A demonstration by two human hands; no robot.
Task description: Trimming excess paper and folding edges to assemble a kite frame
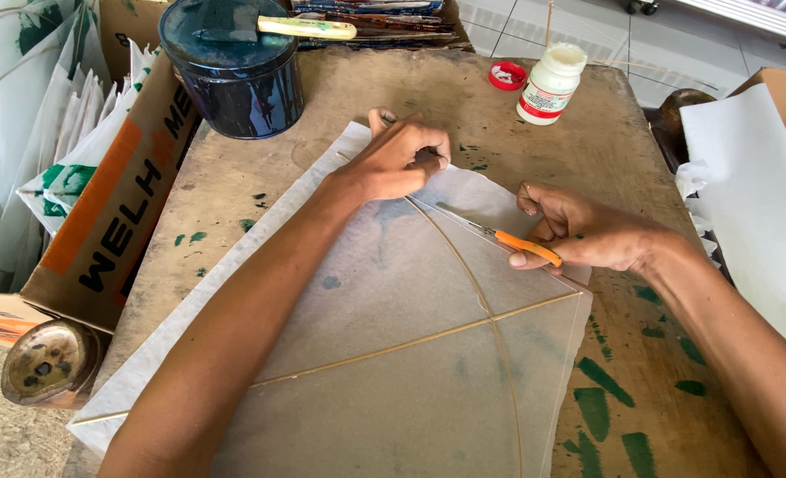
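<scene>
A translucent white paper kite with two thin crossed bamboo sticks lies flat on the brown worktable. My left hand rests on the kite's far corner, fingers curled and pinching the paper edge. At the kite's right edge, my right hand grips orange-handled scissors, whose blades point left over the paper.
A dark blue tin with a brush across its top stands at the back left. A white glue bottle and its red cap stand at the back right. A cardboard box of folded paper sits left; white sheets lie right.
</scene>
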